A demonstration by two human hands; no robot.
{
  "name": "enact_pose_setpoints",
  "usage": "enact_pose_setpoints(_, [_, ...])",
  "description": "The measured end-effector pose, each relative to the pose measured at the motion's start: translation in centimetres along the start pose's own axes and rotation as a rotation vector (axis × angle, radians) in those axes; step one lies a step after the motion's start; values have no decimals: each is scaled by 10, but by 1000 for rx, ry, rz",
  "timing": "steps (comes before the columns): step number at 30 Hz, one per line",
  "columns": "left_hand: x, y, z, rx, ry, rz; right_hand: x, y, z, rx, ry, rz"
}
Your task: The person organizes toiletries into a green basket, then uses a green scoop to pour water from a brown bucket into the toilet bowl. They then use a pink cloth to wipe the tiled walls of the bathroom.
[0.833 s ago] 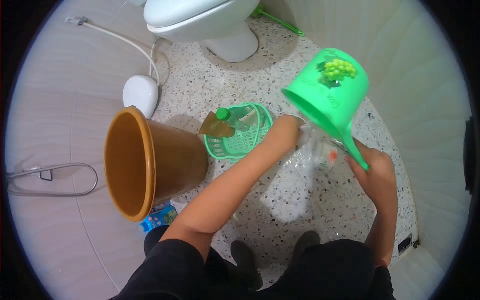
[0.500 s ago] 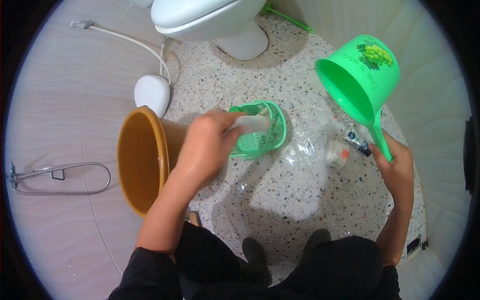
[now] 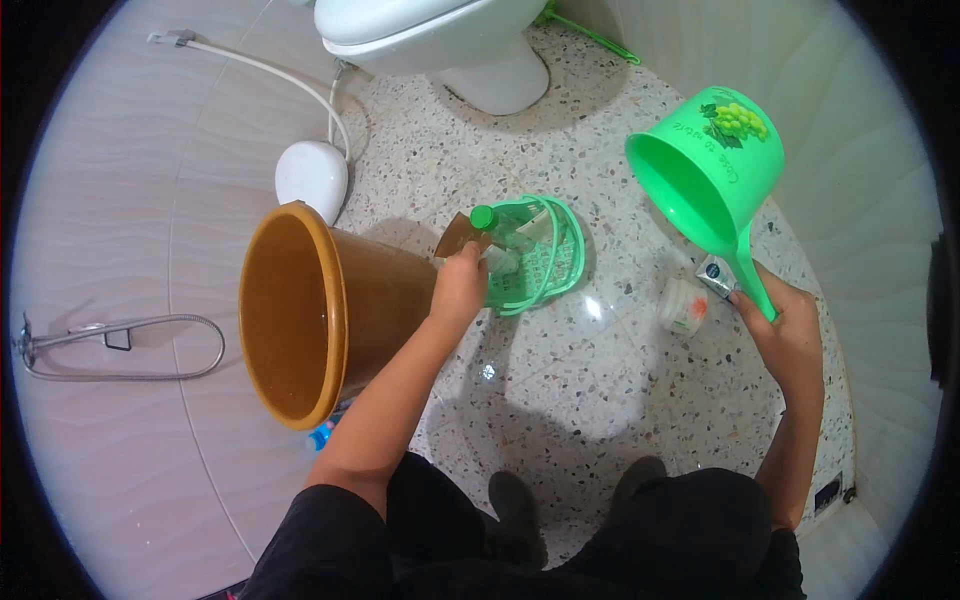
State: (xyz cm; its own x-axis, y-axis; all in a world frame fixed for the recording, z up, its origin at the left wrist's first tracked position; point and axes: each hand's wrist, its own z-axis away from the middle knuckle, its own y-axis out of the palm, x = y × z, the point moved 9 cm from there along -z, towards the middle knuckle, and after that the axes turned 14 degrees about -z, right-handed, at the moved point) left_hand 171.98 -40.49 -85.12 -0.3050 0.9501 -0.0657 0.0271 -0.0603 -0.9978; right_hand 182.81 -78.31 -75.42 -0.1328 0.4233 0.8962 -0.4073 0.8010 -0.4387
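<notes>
My left hand (image 3: 462, 285) is closed at the near-left rim of a light green plastic basket (image 3: 570, 275) on the floor. Its fingers pinch a small brown flat-sided piece (image 3: 457, 232). In the basket stands a clear bottle with a green cap (image 3: 483, 217), next to a whitish item (image 3: 502, 262) partly behind my fingers. My right hand (image 3: 790, 335) grips the handle of a bright green water dipper (image 3: 750, 165), tilted so its mouth faces down and left. Near those fingertips is a dark-and-silver tube (image 3: 713, 275); whether they touch cannot be told.
A large brown bucket (image 3: 385, 280) stands left of the basket, with a blue item (image 3: 318, 438) partly hidden behind it. A white jar (image 3: 683, 306) lies on the wet speckled floor. The toilet (image 3: 500, 75) is ahead; a shower hose (image 3: 150, 378) hangs on the left wall.
My left hand has moved from over the basket to its near-left rim. The whitish item it held is now by the basket, and a brown piece shows in its fingers. The dipper shifted slightly left.
</notes>
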Motion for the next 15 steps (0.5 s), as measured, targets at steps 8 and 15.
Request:
enact_pose_setpoints(8, [1, -36, 11, -84, 3, -47, 8, 10, -2, 31, 12, -14])
enact_pose_setpoints(15, [-48, -200, 59, -250, 335, -37, 79, 20, -23, 64, -84, -42])
